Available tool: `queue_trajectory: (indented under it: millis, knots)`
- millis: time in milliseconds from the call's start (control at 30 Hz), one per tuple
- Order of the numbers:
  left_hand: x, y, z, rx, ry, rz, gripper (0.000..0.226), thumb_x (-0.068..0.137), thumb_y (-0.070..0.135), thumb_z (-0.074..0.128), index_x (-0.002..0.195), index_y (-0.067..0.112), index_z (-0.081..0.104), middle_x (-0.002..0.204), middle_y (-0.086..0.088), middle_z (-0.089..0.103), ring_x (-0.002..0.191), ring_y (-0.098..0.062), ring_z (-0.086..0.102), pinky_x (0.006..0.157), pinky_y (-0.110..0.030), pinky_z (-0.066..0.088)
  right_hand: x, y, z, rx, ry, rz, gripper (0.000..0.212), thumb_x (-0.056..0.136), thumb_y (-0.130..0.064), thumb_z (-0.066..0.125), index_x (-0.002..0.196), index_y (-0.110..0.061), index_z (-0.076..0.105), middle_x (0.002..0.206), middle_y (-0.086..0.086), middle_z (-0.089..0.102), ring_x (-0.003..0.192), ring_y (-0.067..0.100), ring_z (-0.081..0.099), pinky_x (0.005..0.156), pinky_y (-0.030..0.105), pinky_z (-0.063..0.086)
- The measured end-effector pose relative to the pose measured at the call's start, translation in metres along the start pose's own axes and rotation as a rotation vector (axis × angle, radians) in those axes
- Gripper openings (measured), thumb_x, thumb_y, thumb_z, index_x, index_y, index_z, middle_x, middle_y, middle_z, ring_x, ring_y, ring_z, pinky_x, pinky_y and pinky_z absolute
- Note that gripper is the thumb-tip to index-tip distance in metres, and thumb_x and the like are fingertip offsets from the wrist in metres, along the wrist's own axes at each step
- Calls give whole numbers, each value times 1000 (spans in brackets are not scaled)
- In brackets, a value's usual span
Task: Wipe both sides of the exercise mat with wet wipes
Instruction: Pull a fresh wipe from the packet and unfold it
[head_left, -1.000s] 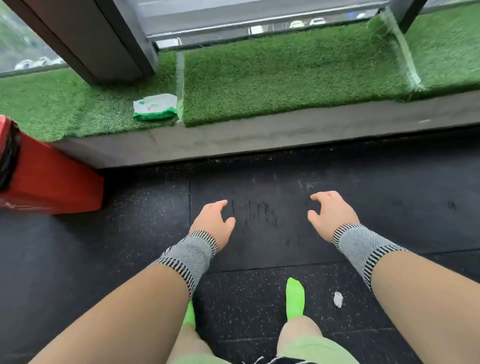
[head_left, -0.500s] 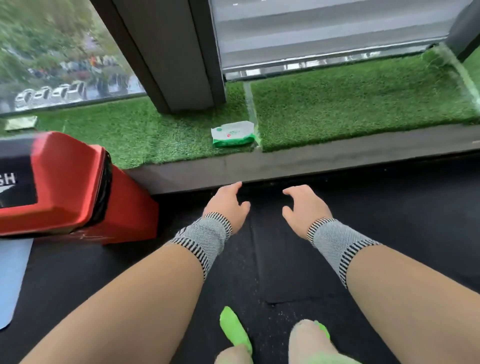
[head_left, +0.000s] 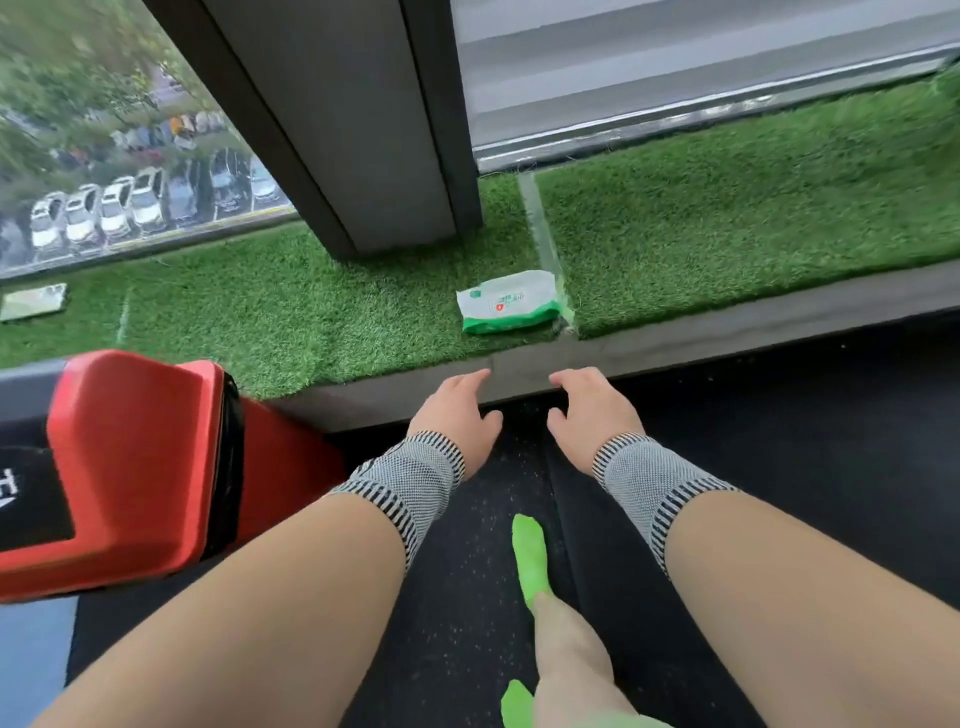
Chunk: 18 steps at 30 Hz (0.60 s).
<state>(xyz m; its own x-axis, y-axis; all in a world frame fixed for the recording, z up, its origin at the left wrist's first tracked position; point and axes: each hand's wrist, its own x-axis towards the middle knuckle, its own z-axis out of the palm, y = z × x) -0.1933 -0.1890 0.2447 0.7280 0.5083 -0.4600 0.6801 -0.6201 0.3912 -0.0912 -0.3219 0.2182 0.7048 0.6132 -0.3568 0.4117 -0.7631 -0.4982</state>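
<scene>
Left hand: the left hand (head_left: 457, 410) is stretched forward, fingers loosely spread and holding nothing, fingertips at the grey ledge (head_left: 727, 325).
Right hand: the right hand (head_left: 592, 410) lies just beside it, likewise relaxed and empty.
Wrists: both wear striped grey wrist bands (head_left: 410, 478).
Wipes: the wet wipes pack (head_left: 511, 309) lies flat on the green turf (head_left: 727, 218), beyond both hands, apart from them.
Mat: a blue mat edge (head_left: 31, 660) shows at lower left, well apart from the hands.
Bin: a red bin (head_left: 130, 462) stands left of the left arm.
Floor: dark floor (head_left: 805, 426) lies under the hands.
</scene>
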Motion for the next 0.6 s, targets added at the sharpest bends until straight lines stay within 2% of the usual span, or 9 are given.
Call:
queue_trajectory:
  millis: [267, 433, 533, 600]
  knots:
    - [159, -35, 13, -11, -32, 14, 53, 99, 26, 51, 150, 22, 36, 157, 2, 30, 142, -17, 32, 117, -35, 29, 155, 1, 26, -109, 3, -39, 35, 96, -25, 43, 131, -19, 50, 129, 1, 50, 113, 19, 52, 94, 33, 42]
    - [261, -66, 29, 5, 37, 55, 43, 99, 17, 49, 142, 19, 49, 152, 4, 38, 133, -15, 44, 112, -30, 33, 251, 12, 63, -177, 50, -104, 31, 96, -23, 46, 124, -15, 56, 121, 2, 55, 112, 20, 50, 94, 30, 39]
    - [329, -69, 46, -7, 63, 113, 46, 98, 21, 53, 144, 19, 47, 153, 4, 38, 136, -15, 41, 114, -30, 30, 303, 25, 89, -226, 88, -150, 33, 95, -24, 49, 127, -14, 54, 128, 3, 51, 121, 22, 42, 100, 31, 34]
    - [359, -75, 62, -19, 14, 112, 55, 97, 29, 57, 148, 19, 40, 156, 3, 32, 140, -16, 36, 116, -32, 28, 330, 35, 106, -304, 59, -176, 41, 95, -28, 50, 134, -17, 48, 141, 2, 43, 130, 23, 33, 108, 33, 27]
